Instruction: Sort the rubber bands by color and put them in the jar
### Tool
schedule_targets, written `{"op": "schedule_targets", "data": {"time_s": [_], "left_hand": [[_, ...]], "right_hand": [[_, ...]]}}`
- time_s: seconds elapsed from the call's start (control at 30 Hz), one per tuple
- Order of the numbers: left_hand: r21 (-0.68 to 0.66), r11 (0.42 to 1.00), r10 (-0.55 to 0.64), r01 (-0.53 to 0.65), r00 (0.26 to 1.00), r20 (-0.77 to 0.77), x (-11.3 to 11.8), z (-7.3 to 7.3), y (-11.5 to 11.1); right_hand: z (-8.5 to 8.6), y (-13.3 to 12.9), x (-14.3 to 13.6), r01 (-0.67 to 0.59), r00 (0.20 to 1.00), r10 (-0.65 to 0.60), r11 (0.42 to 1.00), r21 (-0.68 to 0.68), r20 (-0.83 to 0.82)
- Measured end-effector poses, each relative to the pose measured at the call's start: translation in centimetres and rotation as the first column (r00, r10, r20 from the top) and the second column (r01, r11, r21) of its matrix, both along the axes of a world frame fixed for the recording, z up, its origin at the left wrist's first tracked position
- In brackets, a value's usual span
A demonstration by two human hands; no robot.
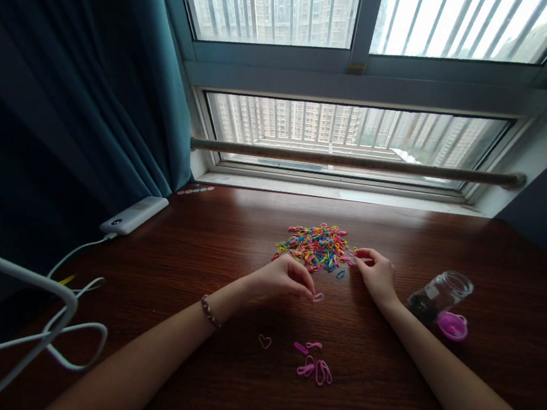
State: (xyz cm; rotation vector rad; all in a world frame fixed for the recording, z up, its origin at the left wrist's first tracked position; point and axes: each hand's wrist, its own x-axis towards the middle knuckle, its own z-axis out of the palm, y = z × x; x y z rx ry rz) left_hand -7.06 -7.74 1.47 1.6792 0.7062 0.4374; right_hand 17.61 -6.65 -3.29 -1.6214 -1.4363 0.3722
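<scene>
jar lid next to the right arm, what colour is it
Bright pink lid, lying beside the glass jar; head view.

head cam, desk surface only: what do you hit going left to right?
White cable → power bank → left hand pinching a pink clip → right hand at the edge of the clip pile → glass jar.

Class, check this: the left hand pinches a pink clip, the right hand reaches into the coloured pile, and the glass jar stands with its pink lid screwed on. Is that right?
Not quite. In the head view the glass jar is open, and its pink lid lies on the table beside it. The rest holds: the left hand pinches a pink clip, and the right hand reaches into the coloured pile.
</scene>
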Motion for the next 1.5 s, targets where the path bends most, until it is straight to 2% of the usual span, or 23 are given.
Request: {"op": "schedule_targets", "data": {"time_s": [0.07, 0.17, 0.23, 0.27, 0.33, 0.37, 0.4, 0.43, 0.47, 0.5, 0.57, 0.63, 0.7, 0.83, 0.93, 1.07, 1.2, 1.23, 1.3, 1.37, 1.4, 1.47, 1.5], "left_hand": [[-0.104, 0.978, -0.189, 0.18, 0.979, -0.077, 0.2, 0.9, -1.0], [-0.211, 0.884, -0.45, 0.417, 0.881, -0.144, 0.2, 1.8, -1.8], [-0.207, 0.839, -0.537, 0.503, 0.828, -0.162, 0.1, 2.0, -1.7], [-0.176, 0.845, -0.532, 0.506, 0.829, -0.173, 0.0, 2.0, -1.4], [-0.033, 0.917, -0.395, 0.396, 0.897, -0.2, -0.2, 1.4, -0.5], [0.081, 0.956, -0.262, 0.283, 0.943, -0.206, -0.4, 0.9, 0.1], [0.225, 0.966, -0.082, 0.126, 0.978, -0.193, -0.6, 0.3, 0.7], [0.384, 0.922, 0.111, -0.042, 0.981, -0.158, -0.9, -0.3, 1.4], [0.534, 0.827, 0.277, -0.175, 0.954, -0.116, -1.2, -1.1, 2.1], [0.647, 0.717, 0.405, -0.26, 0.911, -0.083, -1.5, -1.8, 2.7], [0.782, 0.54, 0.546, -0.313, 0.837, -0.042, -2.1, -3.0, 3.8], [0.842, 0.443, 0.591, -0.308, 0.807, -0.016, -2.5, -3.7, 4.4], [0.869, 0.409, 0.579, -0.28, 0.816, -0.009, -2.8, -4.0, 4.7], [0.901, 0.393, 0.517, -0.183, 0.855, -0.051, -2.8, -4.2, 4.6], [0.917, 0.379, 0.502, -0.123, 0.86, -0.092, -2.7, -4.2, 4.6], [0.918, 0.378, 0.501, -0.118, 0.86, -0.096, -2.7, -4.3, 4.6], [0.915, 0.361, 0.534, -0.178, 0.844, -0.046, -2.7, -4.4, 4.8], [0.914, 0.355, 0.548, -0.195, 0.836, -0.035, -2.8, -4.4, 4.8], [0.911, 0.349, 0.579, -0.22, 0.815, -0.025, -2.9, -4.5, 4.9], [0.907, 0.353, 0.605, -0.231, 0.795, -0.032, -2.9, -4.5, 4.9], [0.904, 0.356, 0.615, -0.235, 0.788, -0.037, -3.0, -4.5, 4.9], [0.898, 0.361, 0.63, -0.252, 0.776, -0.036, -3.0, -4.5, 4.9], [0.894, 0.362, 0.636, -0.262, 0.771, -0.031, -3.0, -4.5, 4.9]], "right_hand": [[0.0, -0.1, -0.1, -0.026, 0.999, 0.027, 1.0, -0.017, 0.046], [-0.2, -0.1, -0.3, -0.065, 0.99, 0.069, 0.997, -0.043, 0.12], [-0.3, -0.1, -0.3, -0.075, 0.984, 0.082, 0.996, -0.049, 0.161], [-0.4, -0.1, -0.3, -0.078, 0.982, 0.085, 0.996, -0.048, 0.17], [-0.5, -0.1, -0.2, -0.082, 0.981, 0.088, 0.996, -0.042, 0.17], [-0.5, -0.1, -0.2, -0.084, 0.982, 0.088, 0.996, -0.036, 0.166], [-0.5, -0.1, -0.2, -0.081, 0.984, 0.085, 0.996, -0.026, 0.16], [-0.5, -0.1, -0.2, -0.077, 0.986, 0.078, 0.997, -0.012, 0.15], [-0.4, -0.1, -0.3, -0.072, 0.988, 0.07, 0.997, 0.005, 0.136], [-0.4, -0.1, -0.3, -0.063, 0.991, 0.059, 0.998, 0.024, 0.116], [-0.2, -0.1, -0.3, -0.04, 0.998, 0.037, 0.997, 0.067, 0.056], [0.0, -0.2, -0.5, -0.032, 0.999, 0.034, 0.995, 0.099, -0.025], [0.2, -0.4, -0.9, -0.038, 0.992, 0.051, 0.994, 0.105, -0.12], [1.1, -1.3, -2.2, -0.116, 0.938, 0.136, 0.99, 0.082, -0.318], [1.5, -1.7, -2.8, -0.151, 0.883, 0.19, 0.981, 0.123, -0.43], [1.0, -1.3, -2.4, -0.026, 0.822, 0.12, 0.985, 0.173, -0.557], [0.3, -0.8, -1.9, 0.049, 0.769, 0.052, 0.989, 0.141, -0.637], [0.3, -0.8, -2.0, 0.02, 0.752, 0.076, 0.99, 0.138, -0.655], [0.7, -1.3, -2.4, -0.128, 0.705, 0.192, 0.981, 0.144, -0.682], [1.5, -2.1, -3.0, -0.393, 0.632, 0.374, 0.909, 0.135, -0.679], [1.9, -2.6, -3.4, -0.554, 0.579, 0.473, 0.826, 0.106, -0.665], [2.6, -3.6, -4.1, -0.828, 0.445, 0.638, 0.561, -0.017, -0.628], [2.8, -3.9, -4.3, -0.899, 0.386, 0.692, 0.429, -0.082, -0.609]]}}
